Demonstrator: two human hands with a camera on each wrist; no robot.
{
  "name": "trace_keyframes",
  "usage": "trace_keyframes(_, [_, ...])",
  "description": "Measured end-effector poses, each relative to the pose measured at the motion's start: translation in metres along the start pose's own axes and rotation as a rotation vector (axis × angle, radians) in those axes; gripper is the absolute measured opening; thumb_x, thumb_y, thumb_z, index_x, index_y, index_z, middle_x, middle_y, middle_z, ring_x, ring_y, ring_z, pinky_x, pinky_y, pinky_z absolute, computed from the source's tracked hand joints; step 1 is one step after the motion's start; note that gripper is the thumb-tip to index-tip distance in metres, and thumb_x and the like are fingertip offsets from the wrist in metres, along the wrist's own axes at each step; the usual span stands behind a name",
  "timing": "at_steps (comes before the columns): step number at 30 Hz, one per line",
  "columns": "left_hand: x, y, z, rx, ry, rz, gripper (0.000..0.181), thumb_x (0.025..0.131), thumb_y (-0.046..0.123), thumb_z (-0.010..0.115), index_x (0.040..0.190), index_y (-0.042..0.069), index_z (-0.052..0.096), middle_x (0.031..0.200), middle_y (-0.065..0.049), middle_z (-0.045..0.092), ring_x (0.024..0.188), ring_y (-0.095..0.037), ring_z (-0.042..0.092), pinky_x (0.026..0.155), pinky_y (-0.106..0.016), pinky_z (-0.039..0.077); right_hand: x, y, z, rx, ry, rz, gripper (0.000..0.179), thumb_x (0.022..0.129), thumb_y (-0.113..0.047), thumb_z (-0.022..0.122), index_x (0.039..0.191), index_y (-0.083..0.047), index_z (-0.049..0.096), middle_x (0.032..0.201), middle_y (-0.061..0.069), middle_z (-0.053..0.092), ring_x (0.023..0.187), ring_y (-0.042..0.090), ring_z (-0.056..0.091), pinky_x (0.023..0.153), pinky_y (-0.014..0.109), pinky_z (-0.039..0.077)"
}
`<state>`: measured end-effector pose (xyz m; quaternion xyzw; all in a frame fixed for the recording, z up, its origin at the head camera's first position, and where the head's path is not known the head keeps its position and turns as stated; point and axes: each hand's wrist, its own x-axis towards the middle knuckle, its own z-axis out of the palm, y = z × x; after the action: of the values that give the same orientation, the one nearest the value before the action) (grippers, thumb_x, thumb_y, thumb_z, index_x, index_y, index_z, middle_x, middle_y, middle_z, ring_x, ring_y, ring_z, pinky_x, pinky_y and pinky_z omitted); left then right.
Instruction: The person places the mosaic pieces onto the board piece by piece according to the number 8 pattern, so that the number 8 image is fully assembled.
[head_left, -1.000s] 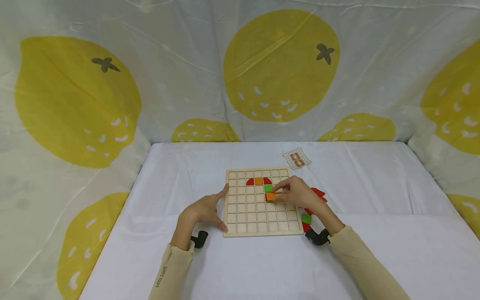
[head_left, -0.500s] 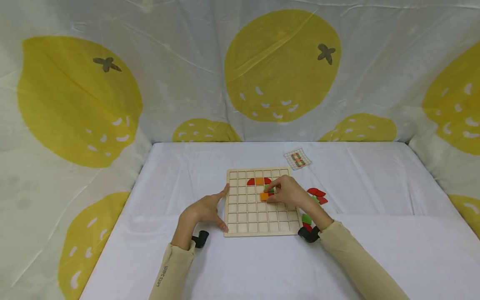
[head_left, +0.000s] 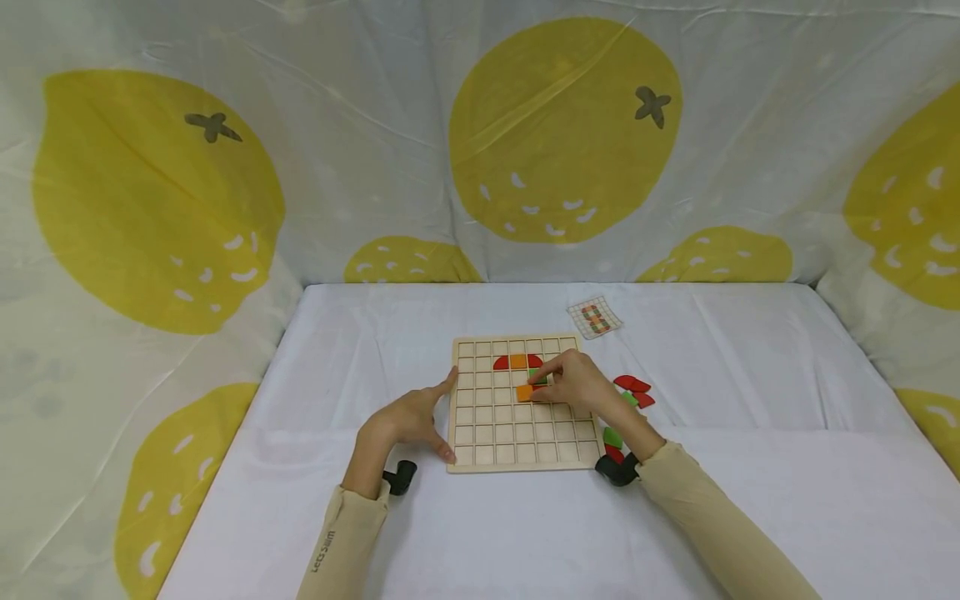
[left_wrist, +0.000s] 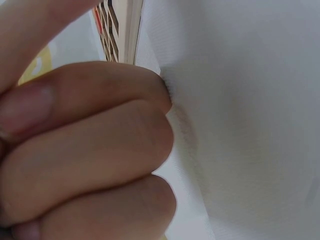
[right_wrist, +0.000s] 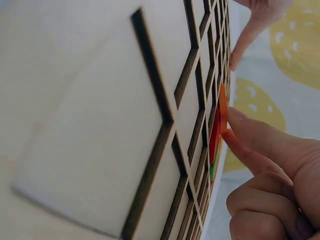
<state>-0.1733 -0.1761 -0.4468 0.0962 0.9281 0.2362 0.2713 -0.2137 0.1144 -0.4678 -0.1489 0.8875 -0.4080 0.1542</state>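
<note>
"Board (head_left: 483,433) first: lying where?"

"Flat on white cloth (head_left: 750,500). Pale, squarish, ruled into a grid of cells."

"And in the right hand (head_left: 588,387)?"

"An orange tile (head_left: 523,393), pinched between thumb and forefinger, over the middle of the board. Just beside a red tile (right_wrist: 214,137), partly hidden by the fingers in the head view. Seated in a cell or slightly raised? Cannot tell."

"Left hand (head_left: 408,417)?"

"At the board's left edge. Thumb by the near corner, forefinger farther up, spread well apart and touching the rim; other fingers folded, going by the left wrist view."

"On the grid besides?"

"Towards the far side, a short row: one rounded red tile (head_left: 501,363), an orange square (head_left: 517,362), another rounded red tile (head_left: 535,361). Just nearer than the row's right end, a green tile (head_left: 537,376), partly covered by the right hand."

"Off the board?"

"To the right, loose red tiles (head_left: 632,383) and loose green tiles (head_left: 612,438). Beyond the far right corner, a card (head_left: 595,317) printed with a coloured grid."
</note>
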Motion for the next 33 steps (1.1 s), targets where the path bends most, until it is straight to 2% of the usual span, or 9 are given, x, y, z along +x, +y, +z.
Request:
trace_keyframes(2, [0.001, -0.001, 0.001, 0.003, 0.005, -0.001, 0.141, 0.058, 0.025, 0.102, 0.168, 0.021, 0.013, 0.119, -0.014, 0.069, 0.099, -0.023, 0.059, 0.111, -0.053, 0.046, 0.0, -0.001, 0.002, -0.003, 0.007, -0.01, 0.018, 0.083, -0.017, 0.088, 0.1, -0.012, 0.084, 0.063, -0.002, 0.052, 0.053, 0.012, 0.034, 0.05, 0.021, 0.026])
trace_keyframes(5, [0.002, -0.001, 0.001, -0.002, 0.008, -0.007, 0.141, 0.058, 0.025, 0.102, 0.168, 0.023, 0.013, 0.117, -0.014, 0.07, 0.1, -0.023, 0.059, 0.112, -0.052, 0.045, 0.001, -0.002, 0.005, -0.015, 0.018, -0.022, 0.017, 0.083, -0.016, 0.088, 0.098, -0.011, 0.084, 0.074, 0.0, 0.064, 0.054, 0.012, 0.037, 0.051, 0.02, 0.029])
trace_keyframes(8, [0.002, -0.001, 0.001, -0.004, 0.001, -0.007, 0.141, 0.059, 0.025, 0.102, 0.168, 0.022, 0.012, 0.101, -0.009, 0.067, 0.092, -0.022, 0.058, 0.108, -0.051, 0.047, 0.001, -0.002, 0.007, -0.029, 0.029, -0.031, 0.015, 0.083, -0.015, 0.088, 0.097, -0.011, 0.084, 0.072, 0.002, 0.067, 0.053, 0.011, 0.039, 0.05, 0.02, 0.03])
trace_keyframes(10, [0.002, -0.001, 0.001, -0.003, 0.001, -0.008, 0.141, 0.058, 0.025, 0.102, 0.168, 0.022, 0.012, 0.1, -0.009, 0.067, 0.092, -0.022, 0.057, 0.108, -0.051, 0.047, 0.002, -0.003, 0.008, -0.041, 0.034, -0.033, 0.014, 0.083, -0.015, 0.087, 0.097, -0.011, 0.085, 0.065, 0.004, 0.063, 0.052, 0.011, 0.039, 0.049, 0.02, 0.03])
trace_keyframes(16, [0.001, -0.001, 0.001, -0.006, 0.006, -0.006, 0.141, 0.059, 0.025, 0.102, 0.168, 0.021, 0.013, 0.14, -0.022, 0.063, 0.114, -0.027, 0.059, 0.114, -0.054, 0.044, 0.0, -0.004, 0.008, -0.025, 0.027, -0.037, 0.016, 0.085, -0.016, 0.086, 0.101, -0.011, 0.084, 0.077, 0.002, 0.069, 0.054, 0.011, 0.036, 0.05, 0.02, 0.027])
trace_keyframes(19, [0.0, -0.001, 0.001, -0.009, 0.005, -0.001, 0.141, 0.059, 0.025, 0.102, 0.168, 0.021, 0.012, 0.15, -0.024, 0.055, 0.124, -0.03, 0.058, 0.116, -0.056, 0.042, -0.004, -0.002, 0.005, 0.018, 0.019, -0.022, 0.019, 0.086, -0.018, 0.085, 0.104, -0.011, 0.084, 0.068, -0.001, 0.063, 0.053, 0.011, 0.034, 0.051, 0.02, 0.026])
trace_keyframes(24, [0.0, -0.001, 0.001, -0.011, 0.007, 0.006, 0.14, 0.06, 0.025, 0.102, 0.168, 0.021, 0.012, 0.16, -0.023, 0.044, 0.142, -0.035, 0.05, 0.118, -0.057, 0.04, -0.017, 0.008, -0.009, 0.05, 0.023, -0.025, 0.021, 0.088, -0.018, 0.083, 0.108, -0.01, 0.083, 0.051, -0.005, 0.036, 0.05, 0.011, 0.031, 0.049, 0.02, 0.024])
trace_keyframes(30, [0.0, 0.0, 0.001, -0.009, 0.004, 0.0, 0.14, 0.06, 0.025, 0.102, 0.168, 0.021, 0.012, 0.152, -0.024, 0.053, 0.128, -0.032, 0.057, 0.117, -0.056, 0.042, -0.034, 0.027, -0.033, 0.024, 0.074, 0.009, 0.024, 0.09, -0.02, 0.082, 0.111, -0.009, 0.082, 0.053, -0.004, 0.034, 0.048, 0.013, 0.029, 0.048, 0.022, 0.024])
trace_keyframes(33, [0.0, -0.001, 0.001, -0.009, 0.006, -0.001, 0.14, 0.059, 0.025, 0.102, 0.168, 0.021, 0.013, 0.154, -0.024, 0.051, 0.134, -0.035, 0.055, 0.117, -0.057, 0.041, -0.039, 0.035, -0.043, 0.0, 0.104, 0.049, 0.024, 0.09, -0.022, 0.082, 0.111, -0.01, 0.082, 0.055, -0.004, 0.034, 0.049, 0.013, 0.029, 0.048, 0.022, 0.024])
